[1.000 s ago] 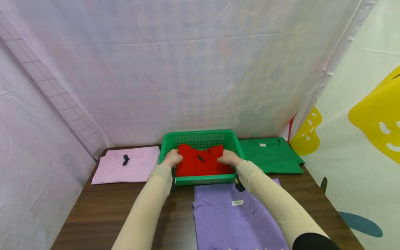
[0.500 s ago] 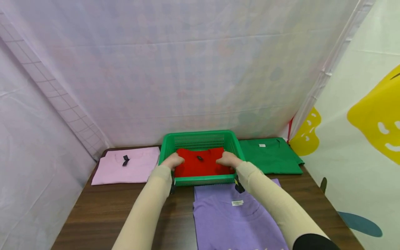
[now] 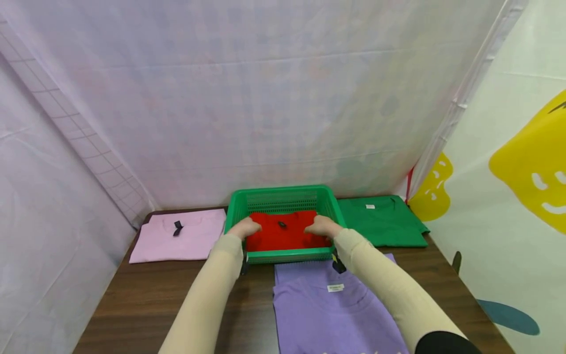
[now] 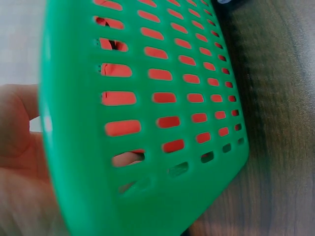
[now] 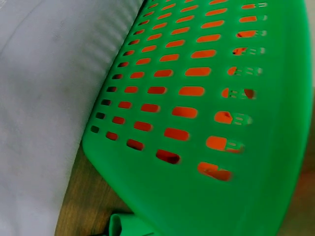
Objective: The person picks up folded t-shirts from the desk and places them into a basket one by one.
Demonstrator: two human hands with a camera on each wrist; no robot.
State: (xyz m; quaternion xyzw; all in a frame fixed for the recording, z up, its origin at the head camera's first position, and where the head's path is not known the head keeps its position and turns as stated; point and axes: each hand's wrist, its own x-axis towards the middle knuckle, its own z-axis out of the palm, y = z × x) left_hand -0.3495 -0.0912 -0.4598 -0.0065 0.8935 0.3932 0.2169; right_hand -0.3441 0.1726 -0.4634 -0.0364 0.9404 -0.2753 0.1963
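Note:
A folded red shirt [image 3: 287, 238] with a small black tag lies spread in the green plastic basket [image 3: 283, 256]. At the shirt's left side, my left hand [image 3: 244, 228] reaches over the basket's end wall, thumb towards the cloth. My right hand [image 3: 324, 226] reaches in likewise at the right side, its thumb close over the shirt. The fingers of both hands are mostly hidden, and I cannot tell if they still pinch the cloth. In the left wrist view, my left hand shows behind the basket's rim. Red cloth shows through the slots in both wrist views.
A folded pink shirt [image 3: 190, 241] lies left of the basket, a folded green shirt [image 3: 382, 223] right of it. In front lies a purple shirt [image 3: 323, 319], partly under my right forearm. All are on the dark wooden table [image 3: 146, 305]; a pale curtain [image 3: 274, 108] hangs behind.
The red shirt's raised upper corners have come down, and it now lies flatter and lower in the basket. Both hands have moved down slightly beside it. The other shirts have not moved.

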